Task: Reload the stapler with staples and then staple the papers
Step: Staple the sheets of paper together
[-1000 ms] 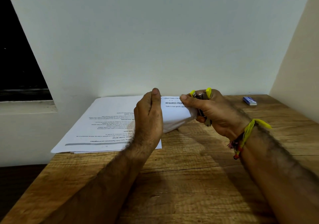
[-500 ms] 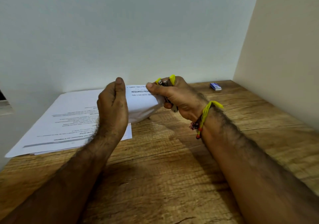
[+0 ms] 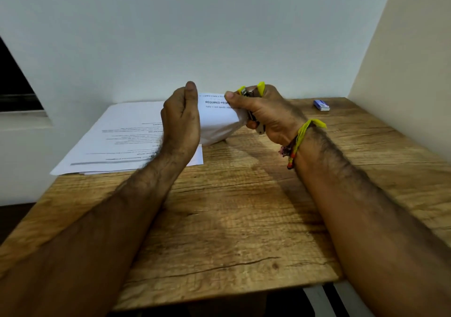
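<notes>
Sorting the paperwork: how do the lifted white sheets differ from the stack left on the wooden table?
The lifted white printed sheets are curled off the table, gripped by the left hand and right hand; the white paper stack lies flat and is not gripped. The lifted sheets meet the yellow stapler; the stack doesn't. Both are white and printed.

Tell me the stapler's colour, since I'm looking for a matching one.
Yellow with silver metal parts; the stapler shows in the head view, gripped in the right hand.
</notes>
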